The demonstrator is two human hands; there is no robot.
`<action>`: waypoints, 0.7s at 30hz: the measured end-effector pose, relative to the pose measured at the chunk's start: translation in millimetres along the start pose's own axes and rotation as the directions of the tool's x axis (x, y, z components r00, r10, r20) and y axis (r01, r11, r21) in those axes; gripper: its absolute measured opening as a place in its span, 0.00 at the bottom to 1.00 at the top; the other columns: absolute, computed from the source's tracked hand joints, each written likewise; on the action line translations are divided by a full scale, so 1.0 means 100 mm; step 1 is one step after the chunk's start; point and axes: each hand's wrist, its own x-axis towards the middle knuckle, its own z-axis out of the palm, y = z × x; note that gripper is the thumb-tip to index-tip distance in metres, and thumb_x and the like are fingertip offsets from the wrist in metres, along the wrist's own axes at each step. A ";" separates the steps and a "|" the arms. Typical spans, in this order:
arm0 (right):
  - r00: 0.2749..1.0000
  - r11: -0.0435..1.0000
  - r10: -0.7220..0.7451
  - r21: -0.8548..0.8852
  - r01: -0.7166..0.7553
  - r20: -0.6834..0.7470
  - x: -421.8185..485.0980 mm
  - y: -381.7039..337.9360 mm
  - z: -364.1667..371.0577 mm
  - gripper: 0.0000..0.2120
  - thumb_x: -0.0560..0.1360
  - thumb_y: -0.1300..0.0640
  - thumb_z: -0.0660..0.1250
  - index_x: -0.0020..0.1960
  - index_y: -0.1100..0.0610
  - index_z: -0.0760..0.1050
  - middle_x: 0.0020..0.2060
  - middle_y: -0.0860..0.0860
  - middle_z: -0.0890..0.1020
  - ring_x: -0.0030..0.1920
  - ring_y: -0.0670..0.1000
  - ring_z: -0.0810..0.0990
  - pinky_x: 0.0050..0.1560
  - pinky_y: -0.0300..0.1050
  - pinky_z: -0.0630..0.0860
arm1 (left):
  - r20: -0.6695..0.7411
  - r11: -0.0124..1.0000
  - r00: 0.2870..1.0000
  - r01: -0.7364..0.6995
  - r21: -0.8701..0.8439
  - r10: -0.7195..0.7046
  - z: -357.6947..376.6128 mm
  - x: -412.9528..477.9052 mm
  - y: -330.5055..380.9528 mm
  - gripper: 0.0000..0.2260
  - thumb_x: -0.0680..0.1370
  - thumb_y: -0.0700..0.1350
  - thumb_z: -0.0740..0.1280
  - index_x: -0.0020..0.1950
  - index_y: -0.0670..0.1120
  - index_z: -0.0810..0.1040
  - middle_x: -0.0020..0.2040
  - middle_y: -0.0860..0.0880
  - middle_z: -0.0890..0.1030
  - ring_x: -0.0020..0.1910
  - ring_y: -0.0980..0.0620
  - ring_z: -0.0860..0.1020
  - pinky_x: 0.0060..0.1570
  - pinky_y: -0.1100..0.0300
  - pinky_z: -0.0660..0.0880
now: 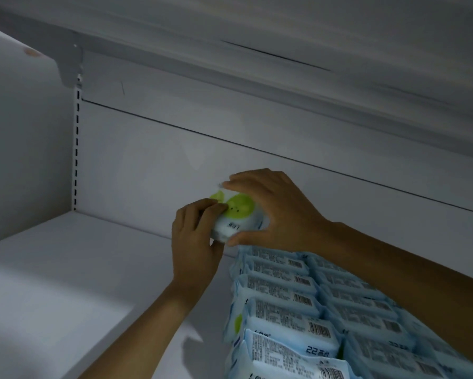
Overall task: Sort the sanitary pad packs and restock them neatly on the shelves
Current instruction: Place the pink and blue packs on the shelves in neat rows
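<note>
Head view, pad pack (236, 217) gripped between left hand (195, 242) and right hand (271, 212), above shelved rows (298, 302).

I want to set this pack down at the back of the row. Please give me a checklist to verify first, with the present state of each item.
1. Both hands hold the pack: the left hand and right hand grip the pack. Ok.
2. Pack is at the rear end of the row. Ok.
3. Pack faces the same way as the row: it shows green print, while the row shows barcodes. Not ok.
4. Pack rests on the shelf: the hands hide its bottom. Cannot tell.
5. Gap to the back panel is enough. Cannot tell.
</note>
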 end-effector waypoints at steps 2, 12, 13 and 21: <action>0.985 0.986 0.115 0.135 -0.097 -0.126 -0.03 -0.01 -0.03 0.27 0.74 0.39 0.63 0.67 0.52 0.72 0.61 0.45 0.75 0.62 0.44 0.71 0.64 0.39 0.63 | 0.006 0.996 1.000 -0.014 -0.085 0.014 -0.02 0.03 0.05 0.15 0.72 0.42 0.66 0.58 0.47 0.73 0.61 0.49 0.73 0.61 0.48 0.72 0.57 0.40 0.73; 0.672 0.567 0.512 0.377 -0.732 0.535 0.25 0.08 -0.38 0.35 0.67 0.42 0.71 0.71 0.50 0.68 0.55 0.51 0.80 0.52 0.46 0.79 0.49 0.36 0.75 | 0.325 0.888 0.927 0.302 -0.347 -0.188 -0.19 0.09 0.50 0.17 0.66 0.62 0.66 0.52 0.78 0.70 0.57 0.81 0.68 0.63 0.79 0.62 0.65 0.65 0.63; 0.665 0.596 0.509 0.334 -0.730 0.546 0.27 0.10 -0.42 0.31 0.68 0.43 0.72 0.69 0.50 0.71 0.54 0.50 0.80 0.50 0.44 0.79 0.44 0.34 0.74 | 0.308 0.861 0.923 0.343 -0.376 -0.233 -0.21 0.11 0.51 0.18 0.65 0.62 0.66 0.52 0.79 0.69 0.57 0.81 0.68 0.63 0.78 0.64 0.63 0.65 0.64; 0.588 0.577 0.449 0.284 -0.765 0.673 0.19 0.23 -0.57 0.18 0.74 0.49 0.71 0.63 0.44 0.76 0.56 0.49 0.82 0.52 0.49 0.81 0.56 0.45 0.79 | 0.177 0.987 0.983 0.076 -0.144 -0.049 -0.14 0.04 0.38 0.28 0.75 0.62 0.65 0.73 0.64 0.59 0.76 0.55 0.59 0.75 0.59 0.55 0.74 0.58 0.56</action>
